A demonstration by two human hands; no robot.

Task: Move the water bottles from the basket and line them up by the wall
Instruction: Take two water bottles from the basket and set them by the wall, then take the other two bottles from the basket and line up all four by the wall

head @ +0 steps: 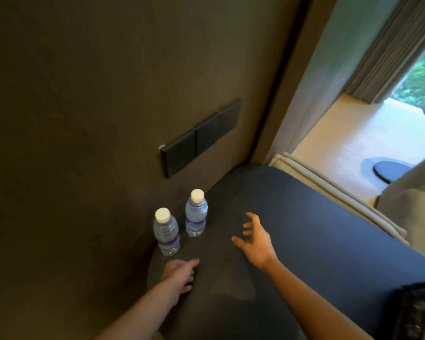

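Two clear water bottles [166,231] [196,213] stand upright in a row against the dark wall [84,94] on a round dark table [304,229]. Both hands are empty: left hand [179,274] loosely curled, right hand [255,239] fingers spread. Basket [415,312] sits at lower right.

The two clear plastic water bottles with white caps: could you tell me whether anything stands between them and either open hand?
Nothing visible does. Bare dark tabletop separates the right hand from the farther bottle, and the left hand from the nearer bottle.
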